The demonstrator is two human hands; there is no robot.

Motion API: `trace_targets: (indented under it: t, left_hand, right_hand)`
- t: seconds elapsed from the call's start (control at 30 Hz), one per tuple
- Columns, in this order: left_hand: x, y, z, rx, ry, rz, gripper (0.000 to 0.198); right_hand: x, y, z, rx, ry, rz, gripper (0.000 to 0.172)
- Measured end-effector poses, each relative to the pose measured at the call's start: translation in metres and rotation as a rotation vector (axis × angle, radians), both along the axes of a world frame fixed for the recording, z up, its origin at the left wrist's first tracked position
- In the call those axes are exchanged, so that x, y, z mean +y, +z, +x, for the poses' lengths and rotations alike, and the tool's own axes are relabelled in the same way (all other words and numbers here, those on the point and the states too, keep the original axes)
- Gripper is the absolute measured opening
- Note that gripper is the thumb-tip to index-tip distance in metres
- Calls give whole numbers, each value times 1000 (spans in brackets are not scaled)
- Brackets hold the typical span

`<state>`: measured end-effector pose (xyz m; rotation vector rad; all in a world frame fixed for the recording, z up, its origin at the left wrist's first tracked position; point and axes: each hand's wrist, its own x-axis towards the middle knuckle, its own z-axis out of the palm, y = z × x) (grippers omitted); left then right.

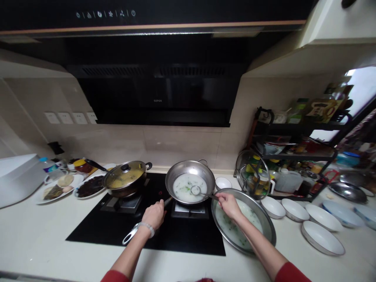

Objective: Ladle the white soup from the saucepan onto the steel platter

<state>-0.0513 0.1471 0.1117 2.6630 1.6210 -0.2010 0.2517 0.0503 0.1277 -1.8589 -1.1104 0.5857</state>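
Note:
My left hand (154,214) is closed around the long handle of a steel wok (190,169) on the right burner. White soup with green bits (185,184) fills the bottom of the wok. A ladle (208,194) is gripped in my right hand (229,204), its bowl dipped at the soup's surface on the right side. Beneath my right forearm stands a wide metal basin (272,231) holding more of the same whitish, green-flecked liquid. A small white bowl (223,183) sits just behind the basin.
A lidded pan (125,180) with yellowish food stands on the left burner. Plates of food (91,186) lie left of it. Several white bowls (323,238) line the right counter, before a black spice rack (296,156). The range hood (158,90) hangs overhead.

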Motion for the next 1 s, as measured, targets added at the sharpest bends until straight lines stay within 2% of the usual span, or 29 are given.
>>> trace_targets:
  t: [0.67,0.8,1.0]
  left_hand:
    - [1,-3,-1,0,-1,22,38]
    - [2,-6,-1,-10,-13,40,37]
    - [2,-4,-1,-21,-7,38,36]
  right_hand:
    - [-7,-1,8,192,-64,27,26]
    - [-12,8,7,281,-72,36,24]
    - [-29,34,5,390,-105,43,23]
